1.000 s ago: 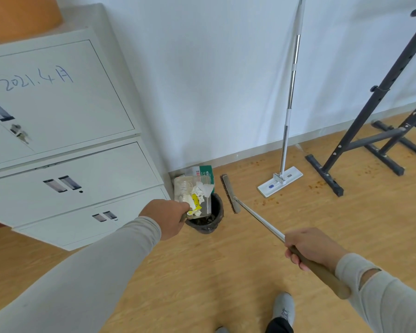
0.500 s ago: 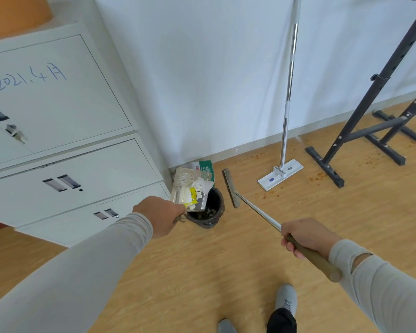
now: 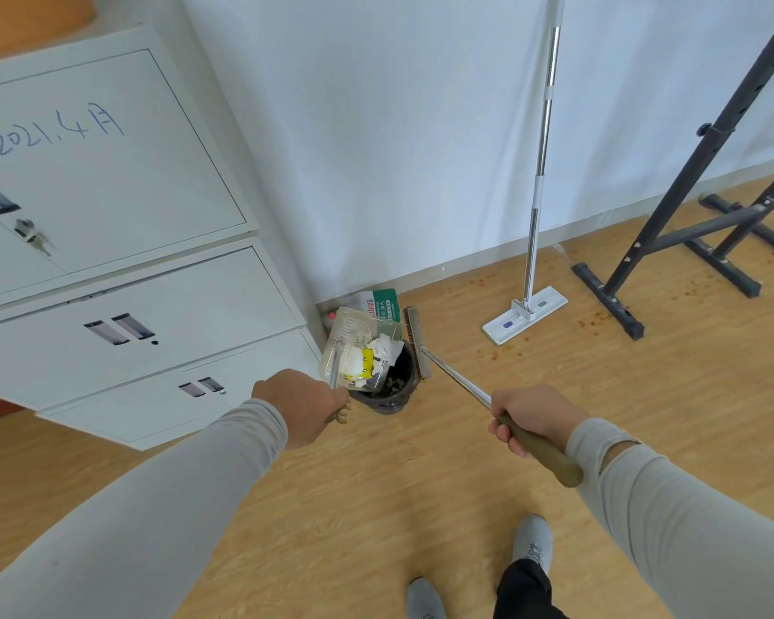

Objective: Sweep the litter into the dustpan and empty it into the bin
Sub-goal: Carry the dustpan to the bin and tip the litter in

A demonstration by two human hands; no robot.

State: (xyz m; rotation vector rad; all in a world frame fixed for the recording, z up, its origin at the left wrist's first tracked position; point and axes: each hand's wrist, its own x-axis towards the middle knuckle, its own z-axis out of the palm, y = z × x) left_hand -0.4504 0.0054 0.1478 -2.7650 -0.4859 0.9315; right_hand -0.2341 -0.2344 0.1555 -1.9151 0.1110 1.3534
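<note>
Litter (image 3: 367,357), white scraps and a yellow piece, lies in the clear dustpan (image 3: 347,335), which the left hand (image 3: 298,404) holds by its handle with fingers curled round it, the pan tilted just ahead of that hand over the near rim of the black bin (image 3: 396,386). Right of the bin, the broom (image 3: 416,341) stands with its head touching or just beside the bin's far side, its metal shaft running back to the right hand (image 3: 532,419), which grips the brown handle end. Farther right, beyond that hand, a mop (image 3: 526,314) leans on the wall, near a black stand (image 3: 671,230).
</note>
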